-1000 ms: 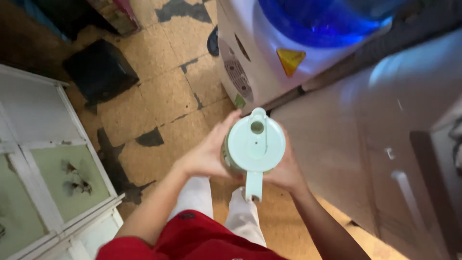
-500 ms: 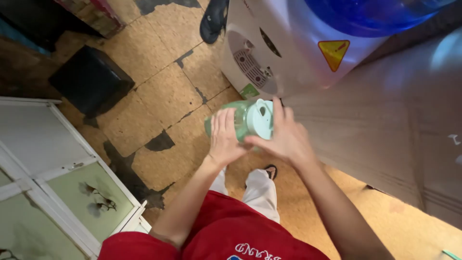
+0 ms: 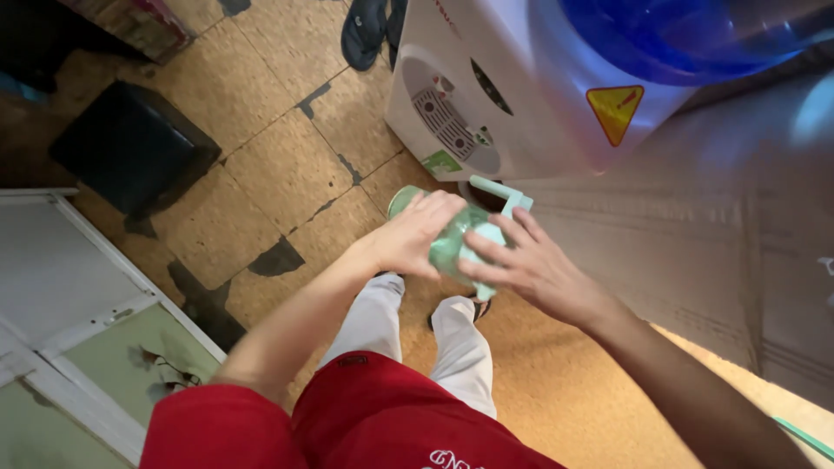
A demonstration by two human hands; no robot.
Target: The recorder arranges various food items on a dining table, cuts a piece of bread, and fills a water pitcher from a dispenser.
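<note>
Here, seen from my head looking down, I hold a pale green jug point(image 3: 456, 239) tipped on its side in front of a white water dispenser point(image 3: 486, 87). My left hand point(image 3: 415, 233) lies over the jug's upper side, fingers curled round its clear green body, with the jug's round base showing just past my knuckles. My right hand point(image 3: 530, 265) grips the lid end, fingers spread and wrapped about it. The jug's angular handle point(image 3: 506, 193) juts up toward the dispenser's foot, just beside its lower panel.

The dispenser carries a blue water bottle point(image 3: 686, 35) on top and a yellow triangular sticker point(image 3: 615, 111) on its side; its tap recess with a grille faces the floor tiles. To my right stands a wood-grain cabinet face point(image 3: 695, 260). The floor point(image 3: 278, 165) is worn cork-coloured tile with dark patches where pieces are missing. A black box point(image 3: 130, 152) sits on it at upper left, and a white-framed panel with green glass point(image 3: 113, 347) lies at lower left. A dark shoe point(image 3: 365, 30) rests near the dispenser. Below, my red shorts point(image 3: 373, 421) and white leggings point(image 3: 373, 317) show.
</note>
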